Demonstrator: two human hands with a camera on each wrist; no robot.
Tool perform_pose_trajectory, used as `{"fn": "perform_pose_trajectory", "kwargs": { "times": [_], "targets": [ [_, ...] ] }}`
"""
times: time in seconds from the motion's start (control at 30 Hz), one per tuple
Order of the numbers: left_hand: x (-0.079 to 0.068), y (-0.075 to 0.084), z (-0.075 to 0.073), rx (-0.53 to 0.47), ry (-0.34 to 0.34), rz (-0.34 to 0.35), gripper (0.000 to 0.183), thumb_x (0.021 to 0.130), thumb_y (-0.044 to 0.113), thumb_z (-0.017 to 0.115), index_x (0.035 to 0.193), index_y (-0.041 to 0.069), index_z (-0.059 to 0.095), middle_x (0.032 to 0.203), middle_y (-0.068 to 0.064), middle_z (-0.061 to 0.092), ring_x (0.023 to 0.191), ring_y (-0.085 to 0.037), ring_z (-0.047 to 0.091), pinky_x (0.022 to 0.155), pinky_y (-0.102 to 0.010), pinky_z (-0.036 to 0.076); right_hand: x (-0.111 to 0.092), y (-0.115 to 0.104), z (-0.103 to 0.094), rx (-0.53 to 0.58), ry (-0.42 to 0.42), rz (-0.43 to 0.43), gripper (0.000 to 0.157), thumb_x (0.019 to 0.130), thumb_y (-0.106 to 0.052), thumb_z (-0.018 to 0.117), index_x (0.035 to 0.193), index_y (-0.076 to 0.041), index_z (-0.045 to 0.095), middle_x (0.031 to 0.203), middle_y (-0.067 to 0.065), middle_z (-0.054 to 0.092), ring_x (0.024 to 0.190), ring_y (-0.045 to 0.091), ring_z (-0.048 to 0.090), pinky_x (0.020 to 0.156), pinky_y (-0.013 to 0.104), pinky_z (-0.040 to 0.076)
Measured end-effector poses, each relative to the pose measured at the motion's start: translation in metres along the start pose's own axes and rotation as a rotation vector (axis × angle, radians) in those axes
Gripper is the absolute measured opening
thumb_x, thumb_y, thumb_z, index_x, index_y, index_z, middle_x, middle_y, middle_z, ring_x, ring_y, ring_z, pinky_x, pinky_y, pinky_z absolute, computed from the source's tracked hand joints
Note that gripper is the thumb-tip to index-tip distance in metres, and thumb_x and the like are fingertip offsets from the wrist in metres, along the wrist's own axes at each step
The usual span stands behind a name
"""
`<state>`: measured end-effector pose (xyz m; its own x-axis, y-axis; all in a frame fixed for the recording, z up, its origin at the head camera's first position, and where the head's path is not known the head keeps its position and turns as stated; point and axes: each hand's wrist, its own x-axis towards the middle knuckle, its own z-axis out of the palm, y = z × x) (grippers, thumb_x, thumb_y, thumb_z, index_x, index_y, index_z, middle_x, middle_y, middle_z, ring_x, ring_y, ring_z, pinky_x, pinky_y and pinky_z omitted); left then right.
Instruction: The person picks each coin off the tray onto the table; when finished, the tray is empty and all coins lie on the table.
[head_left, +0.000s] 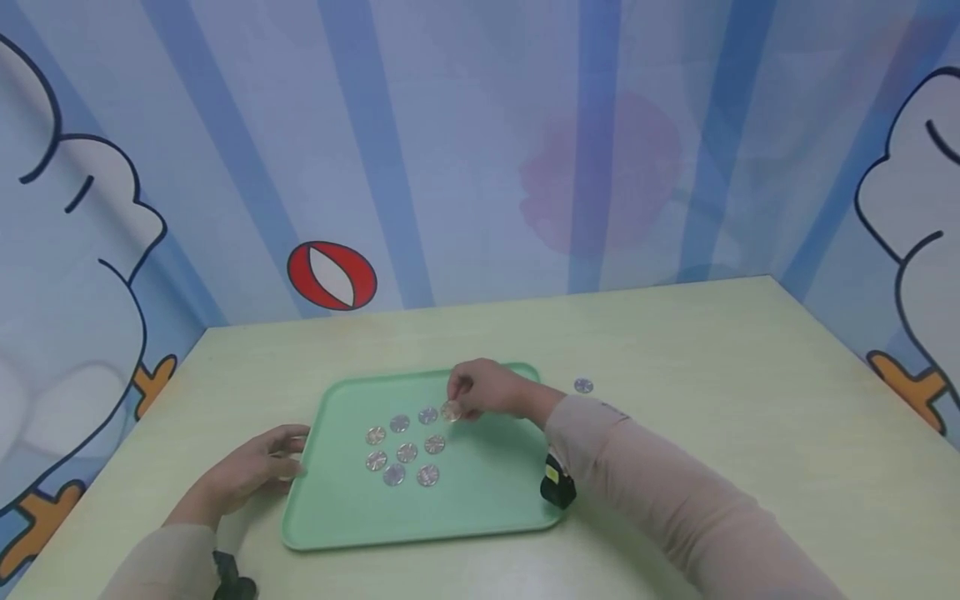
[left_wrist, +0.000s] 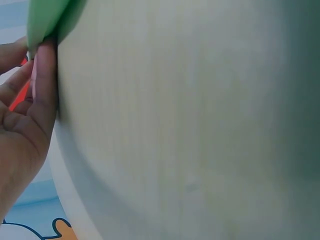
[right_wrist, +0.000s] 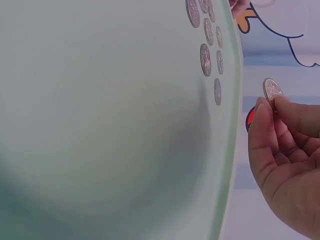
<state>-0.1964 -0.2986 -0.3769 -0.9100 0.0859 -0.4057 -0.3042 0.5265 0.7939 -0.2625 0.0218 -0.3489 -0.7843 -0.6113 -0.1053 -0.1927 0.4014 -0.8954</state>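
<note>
My right hand (head_left: 486,387) is over the far side of a green tray (head_left: 480,508), pinching a coin (right_wrist: 272,91) between thumb and finger. That coin is tilted, above the tray surface in the right wrist view. Several round, shiny coins lie flat and apart on the tray, among them one coin (head_left: 428,476) at the near right of the group and another coin (head_left: 376,436) at the left. My left hand (head_left: 255,467) touches the tray's left rim with fingers and thumb spread. In the left wrist view its fingers (left_wrist: 46,75) meet the rim; some fingertips are hidden.
One more coin (head_left: 583,386) lies on the pale table (head_left: 720,375), off the tray to the right. A patterned backdrop (head_left: 480,150) stands behind the table and at both sides. Black devices sit at both wrists, the right one (head_left: 557,483) over the tray's right edge.
</note>
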Motion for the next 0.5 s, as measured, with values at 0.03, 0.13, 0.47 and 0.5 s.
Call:
{"fn": "perform_pose_trajectory", "kwargs": {
  "times": [0.03, 0.13, 0.47, 0.5],
  "targets": [
    [0.000, 0.000, 0.000, 0.001, 0.003, -0.001, 0.063, 0.076, 0.004, 0.056, 0.131, -0.001, 0.026, 0.127, -0.026, 0.031, 0.104, -0.033, 0.046, 0.079, -0.040, 0.046, -0.001, 0.000, -0.002, 0.013, 0.001, -0.004, 0.007, 0.078, 0.002, 0.056, 0.083, 0.002, 0.052, 0.075, 0.008, 0.057, 0.066, 0.017, 0.056, 0.062, 0.027, 0.051],
    [0.000, 0.000, 0.000, 0.001, 0.003, 0.001, 0.063, 0.076, 0.004, 0.056, 0.131, -0.001, 0.027, 0.127, -0.026, 0.031, 0.104, -0.032, 0.046, 0.079, -0.040, 0.047, -0.004, 0.002, -0.006, 0.029, 0.010, -0.008, 0.007, 0.078, 0.001, 0.056, 0.083, 0.002, 0.052, 0.076, 0.008, 0.056, 0.067, 0.017, 0.056, 0.063, 0.028, 0.051],
    [0.000, 0.001, 0.000, 0.004, 0.011, -0.016, 0.063, 0.075, 0.005, 0.057, 0.131, -0.001, 0.027, 0.128, -0.027, 0.031, 0.104, -0.034, 0.046, 0.079, -0.039, 0.047, -0.012, 0.013, -0.021, 0.041, 0.067, 0.017, 0.006, 0.079, 0.000, 0.054, 0.085, 0.001, 0.053, 0.078, 0.009, 0.056, 0.070, 0.017, 0.057, 0.064, 0.028, 0.051],
    [0.000, 0.001, 0.000, 0.009, 0.011, -0.019, 0.064, 0.075, 0.005, 0.057, 0.131, -0.001, 0.027, 0.128, -0.027, 0.030, 0.105, -0.034, 0.045, 0.079, -0.039, 0.047, -0.013, 0.014, -0.022, 0.046, 0.072, 0.023, 0.007, 0.078, 0.000, 0.055, 0.084, 0.001, 0.053, 0.078, 0.009, 0.056, 0.069, 0.018, 0.057, 0.064, 0.028, 0.051]
  ]
}}
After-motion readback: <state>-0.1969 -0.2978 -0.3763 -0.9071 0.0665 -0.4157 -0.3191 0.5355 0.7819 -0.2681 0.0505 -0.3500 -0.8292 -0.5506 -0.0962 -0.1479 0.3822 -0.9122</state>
